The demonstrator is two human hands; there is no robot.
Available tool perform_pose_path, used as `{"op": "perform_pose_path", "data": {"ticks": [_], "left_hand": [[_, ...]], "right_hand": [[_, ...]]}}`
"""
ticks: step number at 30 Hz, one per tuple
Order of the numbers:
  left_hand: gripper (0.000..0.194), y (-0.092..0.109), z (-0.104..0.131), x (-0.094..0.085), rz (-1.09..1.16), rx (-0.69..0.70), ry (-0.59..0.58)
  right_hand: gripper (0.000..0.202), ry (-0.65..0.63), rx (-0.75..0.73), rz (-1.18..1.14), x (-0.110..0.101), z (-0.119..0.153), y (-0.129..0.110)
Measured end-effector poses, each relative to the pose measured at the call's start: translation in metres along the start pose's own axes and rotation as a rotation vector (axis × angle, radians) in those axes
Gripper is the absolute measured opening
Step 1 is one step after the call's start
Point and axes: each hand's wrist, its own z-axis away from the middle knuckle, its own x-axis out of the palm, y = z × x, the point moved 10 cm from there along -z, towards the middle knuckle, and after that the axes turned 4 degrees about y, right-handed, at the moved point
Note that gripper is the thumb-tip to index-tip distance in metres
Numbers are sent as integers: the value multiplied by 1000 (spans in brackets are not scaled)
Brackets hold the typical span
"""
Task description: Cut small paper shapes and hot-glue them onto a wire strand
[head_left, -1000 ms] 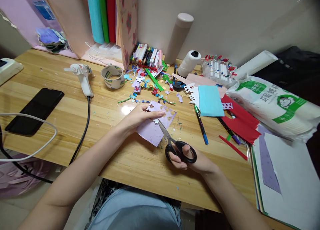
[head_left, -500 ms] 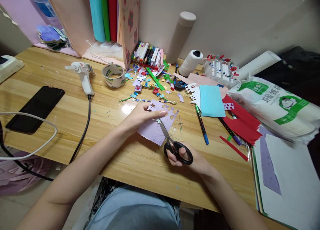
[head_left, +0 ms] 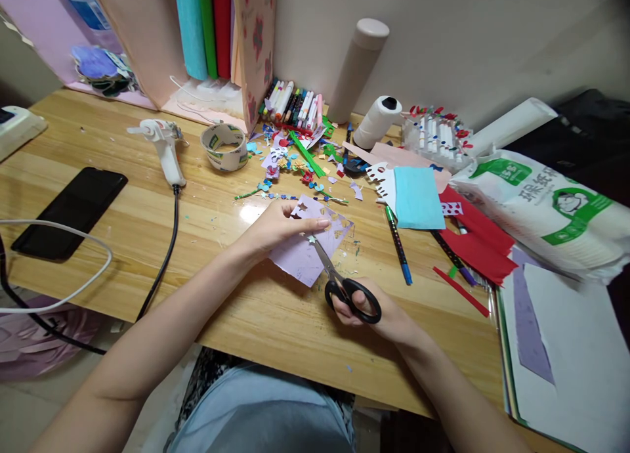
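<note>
My left hand (head_left: 285, 226) grips a light purple sheet of paper (head_left: 300, 262), its thumb on top near the upper part. Along the sheet's far edge run several cut-out holes, one of them star-shaped. My right hand (head_left: 367, 305) holds black-handled scissors (head_left: 325, 260), with fingers through the loops. The blades point up and left over the paper, their tips near my left thumb. A tiny pale piece (head_left: 312, 239), like a small star, shows at the tips. Whether it is loose or still joined to the paper, I cannot tell.
Coloured paper scraps (head_left: 300, 154) and markers (head_left: 295, 106) lie beyond my hands. To the left are a tape roll (head_left: 224, 161), a glue gun (head_left: 167, 154) with its cord, and a phone (head_left: 71, 210). A pen (head_left: 398, 246), blue paper (head_left: 419, 198) and red paper (head_left: 480, 243) lie right.
Very little differs. The scissors and my right hand have shifted slightly right, and the purple paper has tilted a touch under my left hand.
</note>
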Motion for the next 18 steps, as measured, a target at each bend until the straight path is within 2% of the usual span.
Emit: {"op": "perform_pose_path", "data": {"ticks": [9, 13, 18], "left_hand": [[29, 3, 1, 1, -24, 10, 4], [27, 11, 0, -3, -68, 108, 61], [28, 23, 0, -8, -105, 245, 160]], "right_hand": [[54, 29, 3, 49, -7, 2, -1], [54, 25, 2, 62, -10, 3, -1], [57, -60, 56, -2, -3, 4, 5]]}}
